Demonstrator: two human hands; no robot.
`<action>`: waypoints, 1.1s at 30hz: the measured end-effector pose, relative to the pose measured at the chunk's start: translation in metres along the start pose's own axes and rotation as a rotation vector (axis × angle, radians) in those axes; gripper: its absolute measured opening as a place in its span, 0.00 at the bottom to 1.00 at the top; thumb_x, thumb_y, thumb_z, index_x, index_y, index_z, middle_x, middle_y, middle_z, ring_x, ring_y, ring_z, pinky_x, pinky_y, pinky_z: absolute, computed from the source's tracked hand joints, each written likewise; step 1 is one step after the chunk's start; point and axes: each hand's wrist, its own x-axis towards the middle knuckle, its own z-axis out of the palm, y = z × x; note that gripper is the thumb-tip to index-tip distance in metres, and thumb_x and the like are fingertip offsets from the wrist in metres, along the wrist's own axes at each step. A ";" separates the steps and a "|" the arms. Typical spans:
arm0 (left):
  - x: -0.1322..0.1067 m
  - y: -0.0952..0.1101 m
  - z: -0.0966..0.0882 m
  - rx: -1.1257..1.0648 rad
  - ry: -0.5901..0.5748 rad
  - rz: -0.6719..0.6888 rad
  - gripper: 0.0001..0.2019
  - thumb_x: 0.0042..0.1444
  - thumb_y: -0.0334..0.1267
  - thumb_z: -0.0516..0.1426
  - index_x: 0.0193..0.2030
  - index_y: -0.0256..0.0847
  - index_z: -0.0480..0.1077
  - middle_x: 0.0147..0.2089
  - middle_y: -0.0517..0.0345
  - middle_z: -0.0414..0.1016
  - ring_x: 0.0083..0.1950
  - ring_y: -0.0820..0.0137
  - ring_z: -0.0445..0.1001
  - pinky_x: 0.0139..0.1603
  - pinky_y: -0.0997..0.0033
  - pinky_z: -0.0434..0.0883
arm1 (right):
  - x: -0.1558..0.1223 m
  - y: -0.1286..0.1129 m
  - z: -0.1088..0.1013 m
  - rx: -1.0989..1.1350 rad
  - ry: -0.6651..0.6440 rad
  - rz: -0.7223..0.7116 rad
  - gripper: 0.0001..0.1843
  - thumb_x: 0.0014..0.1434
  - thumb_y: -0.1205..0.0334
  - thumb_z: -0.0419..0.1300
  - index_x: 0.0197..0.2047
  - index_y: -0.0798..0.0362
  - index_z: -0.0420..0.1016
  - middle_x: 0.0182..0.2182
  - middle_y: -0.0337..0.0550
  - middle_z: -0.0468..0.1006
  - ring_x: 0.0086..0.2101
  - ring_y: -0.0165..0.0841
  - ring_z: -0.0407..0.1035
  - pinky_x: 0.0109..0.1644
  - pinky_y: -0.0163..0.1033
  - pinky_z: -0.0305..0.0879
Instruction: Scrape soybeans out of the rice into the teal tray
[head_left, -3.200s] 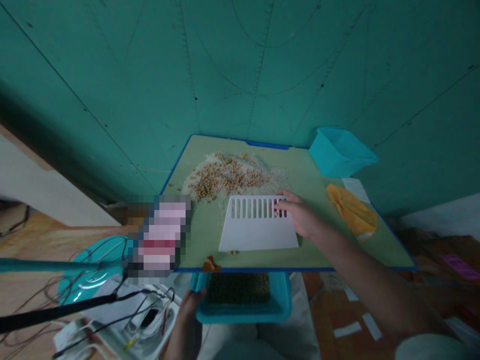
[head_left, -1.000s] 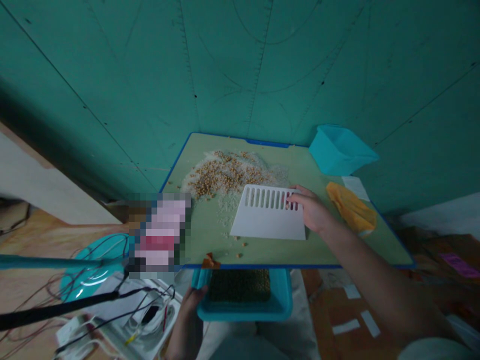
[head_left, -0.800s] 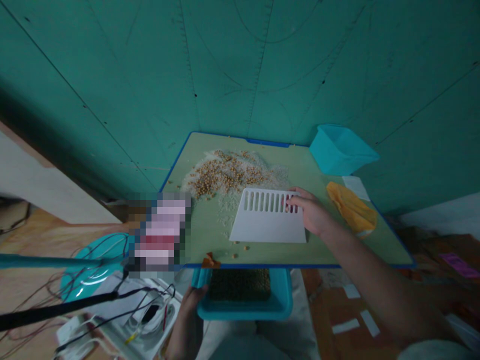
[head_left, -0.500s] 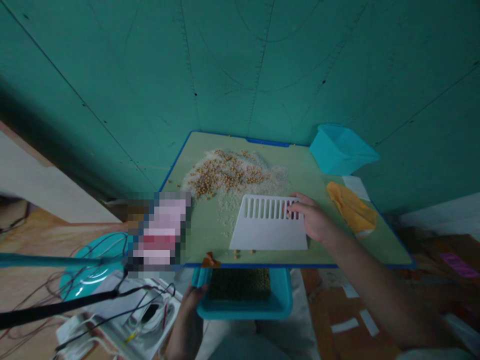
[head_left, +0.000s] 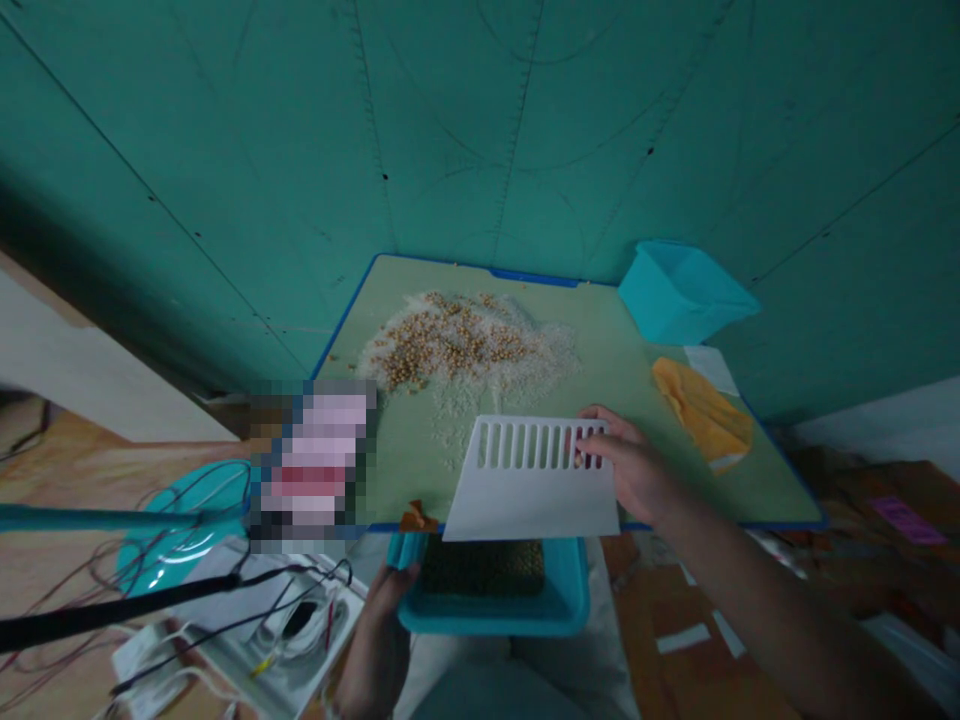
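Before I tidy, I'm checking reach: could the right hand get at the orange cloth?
Probably yes: the orange cloth lies nearby with nothing visible between, but the right hand holds the white slotted scraper and would likely have to release it first.

Right hand point(head_left: 624, 458) in a pinch, left hand point(head_left: 386, 600) lower

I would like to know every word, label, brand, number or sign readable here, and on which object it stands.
No text is readable.
Bright pink rectangular label at far right: dark marks, too blurred to read.
Pink-and-white pixelated rectangle on the left: obscured.
Tall green wall: ruler-like tick lines, no legible numbers.
Flat white slotted scraper: no writing visible.
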 end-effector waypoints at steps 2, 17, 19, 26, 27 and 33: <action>0.000 0.000 0.001 0.011 0.024 0.007 0.14 0.32 0.46 0.69 0.29 0.47 0.80 0.39 0.59 0.84 0.61 0.46 0.64 0.63 0.52 0.55 | -0.004 -0.002 0.000 0.040 0.054 -0.045 0.11 0.37 0.66 0.63 0.26 0.50 0.67 0.16 0.32 0.71 0.19 0.27 0.62 0.25 0.33 0.55; 0.000 0.004 0.010 0.023 0.012 -0.027 0.18 0.38 0.46 0.67 0.39 0.50 0.79 0.42 0.63 0.83 0.62 0.52 0.63 0.64 0.54 0.55 | -0.032 0.032 0.039 0.157 0.079 -0.147 0.17 0.42 0.55 0.70 0.35 0.49 0.71 0.21 0.33 0.72 0.23 0.28 0.64 0.28 0.34 0.59; -0.001 0.006 0.012 0.037 0.022 -0.022 0.18 0.35 0.46 0.68 0.37 0.50 0.79 0.39 0.63 0.84 0.61 0.51 0.64 0.62 0.55 0.58 | -0.029 0.038 0.042 0.078 0.057 -0.179 0.17 0.44 0.54 0.69 0.36 0.49 0.70 0.23 0.33 0.73 0.24 0.27 0.65 0.28 0.32 0.60; 0.059 -0.005 -0.027 0.315 0.178 0.062 0.12 0.21 0.34 0.66 0.17 0.51 0.71 0.24 0.55 0.81 0.67 0.38 0.49 0.65 0.44 0.47 | -0.001 0.036 0.026 -0.162 0.187 -0.355 0.16 0.50 0.53 0.65 0.40 0.48 0.68 0.25 0.32 0.73 0.25 0.28 0.66 0.29 0.32 0.61; 0.068 -0.007 -0.033 0.320 0.174 0.077 0.12 0.23 0.33 0.65 0.18 0.52 0.71 0.27 0.56 0.81 0.67 0.40 0.50 0.65 0.44 0.47 | 0.003 0.034 0.022 -0.177 0.210 -0.375 0.16 0.50 0.53 0.65 0.41 0.48 0.68 0.25 0.32 0.73 0.25 0.28 0.67 0.29 0.33 0.62; 0.071 -0.018 -0.041 0.349 0.106 0.168 0.09 0.34 0.39 0.64 0.27 0.50 0.75 0.38 0.58 0.83 0.64 0.45 0.59 0.64 0.50 0.54 | 0.026 0.009 -0.005 -0.239 0.323 -0.450 0.19 0.46 0.54 0.66 0.40 0.49 0.67 0.24 0.33 0.74 0.24 0.30 0.67 0.28 0.34 0.61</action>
